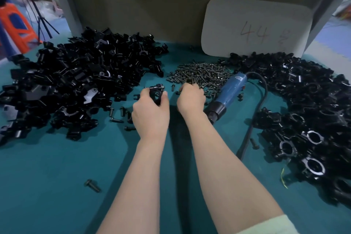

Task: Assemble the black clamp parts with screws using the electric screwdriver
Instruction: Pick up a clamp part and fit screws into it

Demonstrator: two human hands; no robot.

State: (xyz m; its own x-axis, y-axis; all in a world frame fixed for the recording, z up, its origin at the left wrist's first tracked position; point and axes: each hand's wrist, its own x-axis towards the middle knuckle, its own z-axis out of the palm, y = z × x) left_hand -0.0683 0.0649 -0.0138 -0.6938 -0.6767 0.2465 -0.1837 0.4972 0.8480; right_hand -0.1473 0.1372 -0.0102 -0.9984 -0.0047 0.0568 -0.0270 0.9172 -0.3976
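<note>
Nearest us: one pale sleeve (269, 224) on our right arm and one stray screw (93, 185) on the teal table (47, 186). Further out, our left hand (151, 112) grips a black clamp part (156, 93), fingers and thumb curled round it, just left of our right hand (190, 99), which dips fingers-down into the screw pile (201, 73) with its fingertips hidden, so we cannot tell whether it pinches anything. We also list a blue electric screwdriver (230, 91) lying just right of that hand, a heap of loose clamp parts (76, 78) at left, a heap of clamps (307, 112) at right, and a white card (256, 28) marked 44 at the back.
</note>
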